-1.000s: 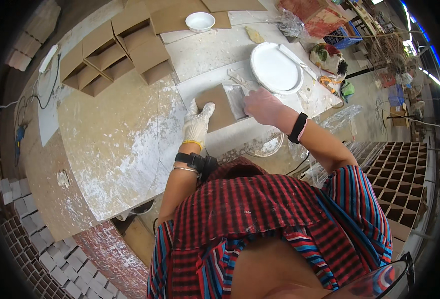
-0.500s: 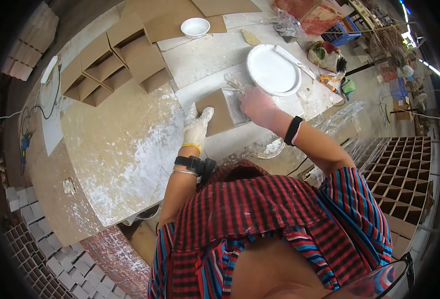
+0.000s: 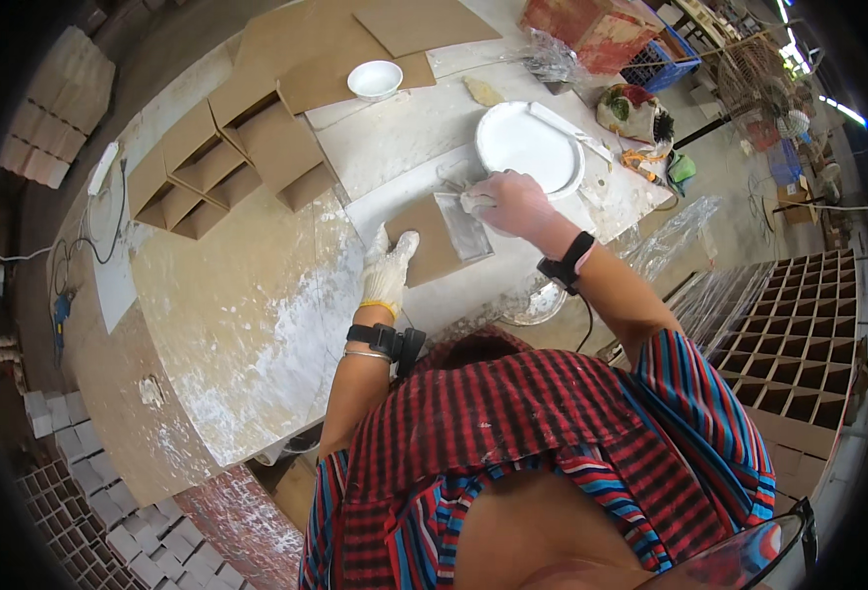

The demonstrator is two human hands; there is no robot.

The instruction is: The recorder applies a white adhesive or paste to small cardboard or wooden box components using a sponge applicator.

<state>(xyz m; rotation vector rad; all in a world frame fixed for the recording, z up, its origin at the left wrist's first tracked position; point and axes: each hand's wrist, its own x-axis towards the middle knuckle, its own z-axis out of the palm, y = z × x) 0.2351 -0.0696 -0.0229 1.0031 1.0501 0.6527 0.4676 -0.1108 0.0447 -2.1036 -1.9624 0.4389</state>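
Honestly, the main risk I see is the brown cardboard piece (image 3: 432, 242) skidding on the dusty white worktop (image 3: 257, 324) — only the gloved left hand (image 3: 389, 267) pins it, fingers flat and spread on its near-left edge, gripping nothing. The bare right hand (image 3: 508, 202) is curled around a white-coated tool, probably a brush, over the wet grey strip (image 3: 461, 224) — a hard push could smear paste off the edge. The piece lies flat between the hands, long axis running away from the person toward the white round tray (image 3: 529, 147).
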